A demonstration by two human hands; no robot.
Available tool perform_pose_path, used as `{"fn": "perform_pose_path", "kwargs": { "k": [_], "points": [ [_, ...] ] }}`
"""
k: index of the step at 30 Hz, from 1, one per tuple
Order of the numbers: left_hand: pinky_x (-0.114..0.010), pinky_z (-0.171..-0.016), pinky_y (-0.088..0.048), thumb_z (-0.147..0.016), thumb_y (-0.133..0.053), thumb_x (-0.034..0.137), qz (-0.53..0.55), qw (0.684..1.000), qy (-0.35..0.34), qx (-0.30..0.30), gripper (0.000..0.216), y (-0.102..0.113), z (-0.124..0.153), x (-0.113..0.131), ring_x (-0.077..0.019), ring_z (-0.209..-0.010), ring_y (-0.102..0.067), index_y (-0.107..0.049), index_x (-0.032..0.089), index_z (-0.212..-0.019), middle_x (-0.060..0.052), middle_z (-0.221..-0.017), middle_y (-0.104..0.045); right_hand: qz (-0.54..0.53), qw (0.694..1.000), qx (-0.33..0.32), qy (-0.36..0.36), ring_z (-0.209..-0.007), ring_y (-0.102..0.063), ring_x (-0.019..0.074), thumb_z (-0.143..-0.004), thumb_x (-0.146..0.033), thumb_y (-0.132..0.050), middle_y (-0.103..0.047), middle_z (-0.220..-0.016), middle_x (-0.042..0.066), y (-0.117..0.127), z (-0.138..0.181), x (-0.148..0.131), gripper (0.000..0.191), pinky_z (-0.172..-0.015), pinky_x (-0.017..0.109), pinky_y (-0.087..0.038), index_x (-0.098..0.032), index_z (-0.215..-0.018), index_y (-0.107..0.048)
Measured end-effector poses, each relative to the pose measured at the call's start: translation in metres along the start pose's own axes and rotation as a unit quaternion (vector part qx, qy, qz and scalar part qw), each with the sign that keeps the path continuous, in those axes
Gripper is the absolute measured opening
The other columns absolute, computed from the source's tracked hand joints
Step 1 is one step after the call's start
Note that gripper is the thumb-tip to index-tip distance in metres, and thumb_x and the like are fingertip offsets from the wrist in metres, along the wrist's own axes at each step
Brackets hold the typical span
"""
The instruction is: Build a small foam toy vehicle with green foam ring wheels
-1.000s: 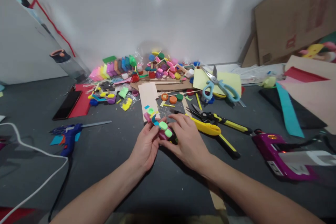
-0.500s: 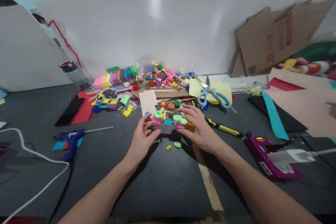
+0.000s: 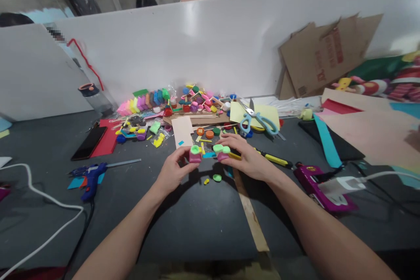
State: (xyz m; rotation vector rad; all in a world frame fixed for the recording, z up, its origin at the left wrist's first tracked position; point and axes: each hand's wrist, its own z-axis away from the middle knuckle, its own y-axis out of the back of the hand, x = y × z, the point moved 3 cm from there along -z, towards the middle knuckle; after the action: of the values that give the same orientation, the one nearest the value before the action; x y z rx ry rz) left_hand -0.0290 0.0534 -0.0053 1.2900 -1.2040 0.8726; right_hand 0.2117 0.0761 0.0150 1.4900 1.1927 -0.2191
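My left hand (image 3: pixel 173 167) pinches a small pink block topped with a green cap (image 3: pixel 195 154), held just above the dark table (image 3: pixel 197 223). My right hand (image 3: pixel 246 157) grips a second pink piece with green caps (image 3: pixel 222 152) a short way to the right. A blue strip and yellow stick (image 3: pixel 210 154) show between the two pieces. A loose green cap (image 3: pixel 217 177) and a small yellow bit (image 3: pixel 206 181) lie on the table below them.
A pile of coloured foam, caps and sticks (image 3: pixel 183 103) sits at the back. Blue scissors (image 3: pixel 257 119) rest on yellow paper. A yellow-handled cutter (image 3: pixel 272 159), a purple glue gun (image 3: pixel 320 183), a blue glue gun (image 3: pixel 90 174), a phone (image 3: pixel 88 142) and cardboard (image 3: pixel 324 52) surround the hands.
The joined piece has come apart: my hands have drawn away from each other, each with one pink block. A green cap and yellow bit have dropped to the table. The camera has tilted up.
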Motion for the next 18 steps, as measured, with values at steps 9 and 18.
{"fn": "perform_pose_path", "kwargs": {
  "k": [9,18],
  "points": [
    [-0.025,-0.069,-0.041,-0.078,-0.074,0.03,-0.03,1.0,0.009,0.004,0.017,-0.002,0.001,0.001,-0.0145,-0.069,-0.054,-0.071,0.017,-0.088,0.0,-0.082,-0.068,-0.124,0.985,0.073,-0.1,-0.105,-0.071,0.0257,-0.084,-0.044,-0.072,-0.075,-0.114,0.01,-0.008,0.0,-0.004,0.044,-0.098,0.046,-0.055,-0.021,-0.12,-0.064],
    [-0.025,-0.079,-0.04,-0.079,-0.076,0.032,-0.049,0.992,-0.019,0.111,0.018,0.001,0.008,0.004,-0.0166,-0.085,-0.053,-0.068,0.019,-0.088,0.0,-0.089,-0.061,-0.273,0.938,0.027,-0.213,-0.072,-0.076,0.0208,-0.089,-0.047,-0.061,-0.078,-0.103,0.013,-0.041,0.006,-0.016,0.034,-0.048,0.027,-0.056,-0.017,-0.103,-0.067]
  ]
}}
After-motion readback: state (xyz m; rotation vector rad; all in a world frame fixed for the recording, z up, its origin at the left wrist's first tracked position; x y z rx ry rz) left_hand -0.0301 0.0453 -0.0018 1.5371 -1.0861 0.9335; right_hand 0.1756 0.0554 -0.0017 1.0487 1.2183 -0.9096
